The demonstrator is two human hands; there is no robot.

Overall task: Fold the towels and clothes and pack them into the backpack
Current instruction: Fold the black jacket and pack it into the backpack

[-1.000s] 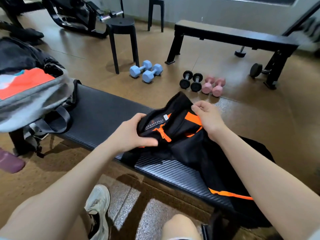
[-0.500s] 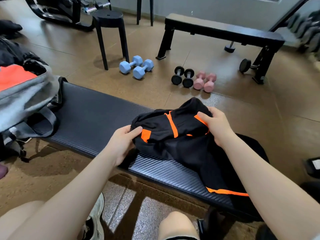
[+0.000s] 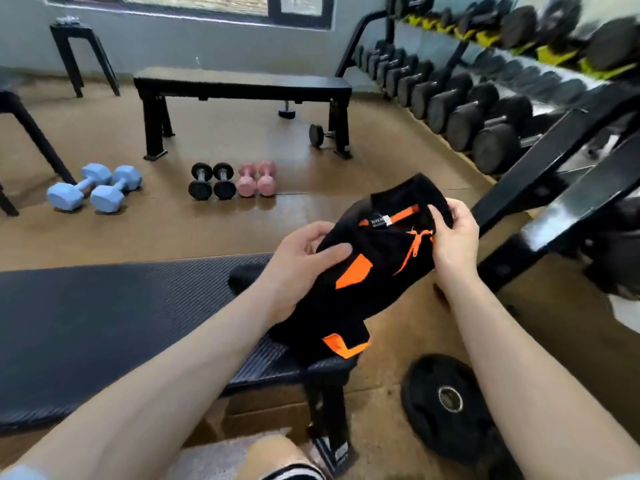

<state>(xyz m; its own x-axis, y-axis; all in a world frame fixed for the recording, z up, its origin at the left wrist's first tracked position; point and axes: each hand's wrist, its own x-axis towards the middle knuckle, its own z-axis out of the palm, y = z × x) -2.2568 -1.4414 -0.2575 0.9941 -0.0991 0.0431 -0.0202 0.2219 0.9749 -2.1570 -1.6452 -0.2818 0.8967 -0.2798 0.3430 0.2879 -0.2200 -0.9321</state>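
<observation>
While the black textured padded bench (image 3: 104,323) stretched away to the left, the left hand (image 3: 298,261) gripped the near-left side of a black garment with orange trim (image 3: 374,268), thumb clamped on top. That garment hung bunched over the bench's right end, its lower hem touching the pad. The right hand (image 3: 452,237) pinched its collar edge.

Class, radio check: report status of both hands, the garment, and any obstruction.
Left hand and right hand both grip the black-and-orange garment, lifted over the bench end. Backpack not in view. Nothing obstructing.
</observation>
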